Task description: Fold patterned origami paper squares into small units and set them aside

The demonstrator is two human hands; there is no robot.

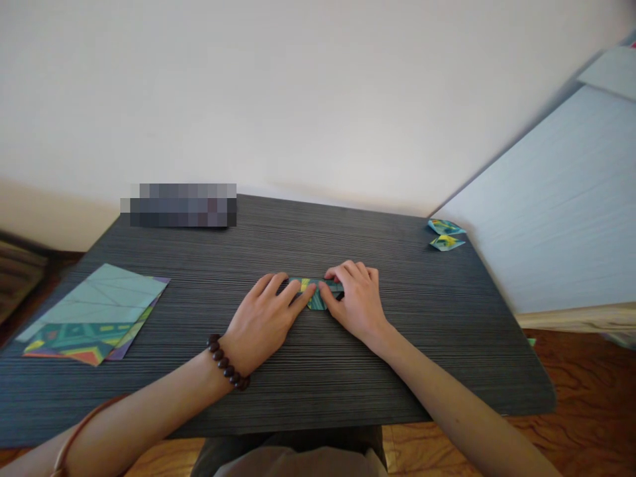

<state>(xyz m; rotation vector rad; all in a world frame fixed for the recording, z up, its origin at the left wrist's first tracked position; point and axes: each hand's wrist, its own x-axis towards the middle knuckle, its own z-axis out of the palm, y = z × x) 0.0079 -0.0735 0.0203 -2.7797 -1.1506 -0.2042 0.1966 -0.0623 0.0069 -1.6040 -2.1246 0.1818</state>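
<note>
A small piece of folded patterned paper point(317, 301), green-teal with some yellow, lies on the dark table between my hands. From the left, my left hand point(265, 321) presses its fingertips and thumb onto the paper and holds it down; a dark beaded bracelet point(226, 363) circles that wrist. My right hand point(358, 301) has curled fingers, with thumb and index finger gripping the paper's right part. Both thumbs nearly meet at its middle. The fingers hide the paper's outer ends.
A stack of patterned paper sheets point(94, 298) lies at the table's left. Two folded paper pieces point(447, 243) with pointed ends sit at the back right corner. A blurred-out object point(181, 207) stands at the back left. A wall borders the table's far edge, and a pale panel point(556, 199) rises at right.
</note>
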